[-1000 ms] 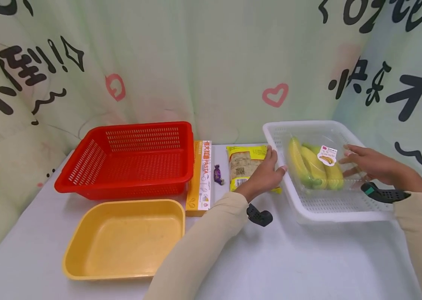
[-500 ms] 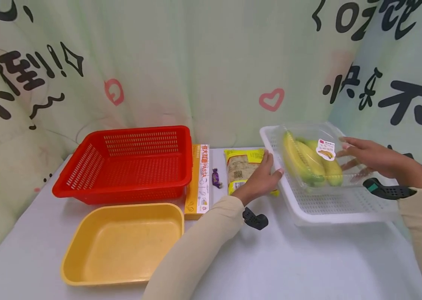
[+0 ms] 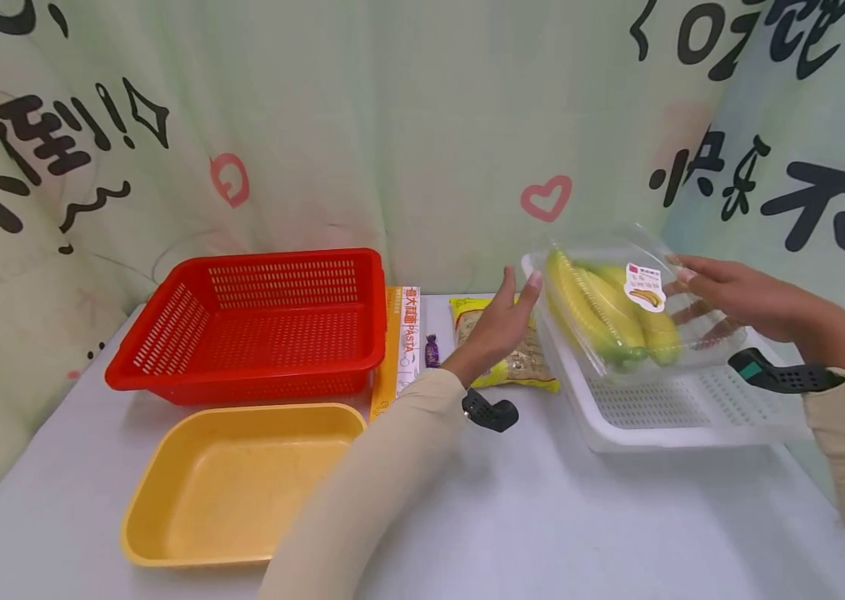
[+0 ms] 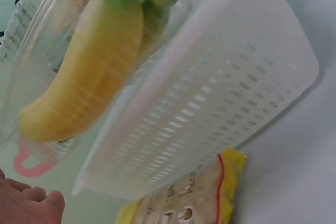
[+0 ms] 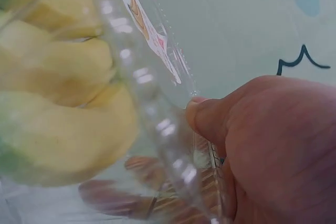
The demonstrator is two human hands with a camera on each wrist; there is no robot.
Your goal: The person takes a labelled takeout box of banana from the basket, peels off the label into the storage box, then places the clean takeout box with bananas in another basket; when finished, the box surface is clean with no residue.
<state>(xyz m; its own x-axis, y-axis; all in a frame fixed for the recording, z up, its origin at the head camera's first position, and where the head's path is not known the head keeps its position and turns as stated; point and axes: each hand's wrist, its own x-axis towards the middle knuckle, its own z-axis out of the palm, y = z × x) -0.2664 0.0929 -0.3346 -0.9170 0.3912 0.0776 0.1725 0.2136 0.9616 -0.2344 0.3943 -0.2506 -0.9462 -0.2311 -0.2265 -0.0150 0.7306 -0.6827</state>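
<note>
My right hand (image 3: 748,300) grips the right end of a clear plastic box of bananas (image 3: 602,312), which has a white label on its lid. In the right wrist view the thumb (image 5: 210,116) presses its edge while the other fingers show through the plastic underneath. The box tilts above the white basket (image 3: 666,437), overlapping its left rim. My left hand (image 3: 493,325) hovers just left of the box with its fingers extended and nothing in them. Below that hand lies a yellow-and-clear food bag (image 3: 523,367), partly hidden by it.
Left of the bag are a small purple wrapped candy (image 3: 432,352) and a yellow-and-white pasta box (image 3: 409,333). A red basket (image 3: 280,383) stands at the back left, with a yellow tray (image 3: 242,483) in front of it. A printed curtain (image 3: 452,125) hangs behind the table.
The banana box has risen out of the white basket and shifted left in my right hand. My left hand has let go of the basket's rim and moved slightly left.
</note>
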